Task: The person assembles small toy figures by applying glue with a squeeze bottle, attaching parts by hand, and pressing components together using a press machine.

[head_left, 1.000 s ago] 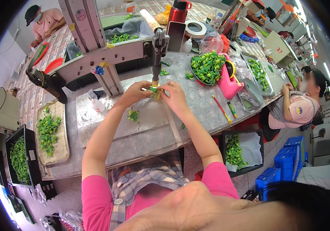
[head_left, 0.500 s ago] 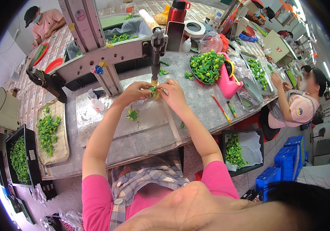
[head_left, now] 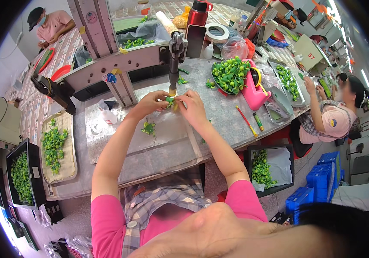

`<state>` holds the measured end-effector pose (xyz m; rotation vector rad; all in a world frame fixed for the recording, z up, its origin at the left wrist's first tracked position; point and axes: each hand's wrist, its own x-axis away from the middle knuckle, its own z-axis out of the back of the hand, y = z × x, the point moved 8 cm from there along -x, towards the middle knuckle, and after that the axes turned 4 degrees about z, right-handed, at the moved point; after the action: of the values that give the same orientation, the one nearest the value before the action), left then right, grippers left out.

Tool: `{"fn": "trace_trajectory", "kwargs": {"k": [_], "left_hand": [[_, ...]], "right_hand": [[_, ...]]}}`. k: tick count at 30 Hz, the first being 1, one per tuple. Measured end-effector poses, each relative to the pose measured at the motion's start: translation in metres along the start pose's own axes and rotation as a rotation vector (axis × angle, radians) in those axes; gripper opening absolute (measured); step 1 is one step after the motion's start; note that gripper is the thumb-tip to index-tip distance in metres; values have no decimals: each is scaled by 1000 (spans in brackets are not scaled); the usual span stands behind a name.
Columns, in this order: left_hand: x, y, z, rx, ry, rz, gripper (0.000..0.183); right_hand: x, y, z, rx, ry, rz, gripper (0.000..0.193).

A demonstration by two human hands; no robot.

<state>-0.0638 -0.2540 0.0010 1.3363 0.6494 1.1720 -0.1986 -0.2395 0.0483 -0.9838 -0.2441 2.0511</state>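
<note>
Both my hands meet under a vertical metal rod of a bench machine [head_left: 173, 71], whose lower end has a yellowish tip. My left hand [head_left: 152, 103] pinches a small green leafy piece [head_left: 170, 100], perhaps an artificial leaf or flower. From the other side my right hand [head_left: 192, 106] has its fingers closed at the same spot, on a yellowish-green part of the piece. Fingers partly cover it, so its exact shape is hard to see. Just below my hands, a loose green leafy piece [head_left: 148, 127] lies on the metal plate [head_left: 137, 144].
Left are a white bottle [head_left: 108, 116], a cloth-lined tray [head_left: 70, 165] and a black crate [head_left: 38, 189]. Right stand a heaped bowl [head_left: 232, 75], a pink tape dispenser [head_left: 257, 96], a red marker [head_left: 247, 121] and a lined black bin [head_left: 281, 165]. A co-worker [head_left: 328, 116] sits right.
My hands stay under the rod, the right one shifting only slightly. The co-worker on the right has moved their hands a little.
</note>
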Motion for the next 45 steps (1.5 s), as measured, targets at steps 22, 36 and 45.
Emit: {"fn": "trace_trajectory", "kwargs": {"k": [22,36,45], "left_hand": [[-2,-3,0,-1,-2,-13,34],[0,8,4,-42,-56,17,40],[-3,1,-1,14,-40,-26,34]], "right_hand": [[-2,11,-2,-89,-68,-91,11],[-127,-40,103,-400,259,26,20],[-152,-10,72,-487,9,-121,52]]}}
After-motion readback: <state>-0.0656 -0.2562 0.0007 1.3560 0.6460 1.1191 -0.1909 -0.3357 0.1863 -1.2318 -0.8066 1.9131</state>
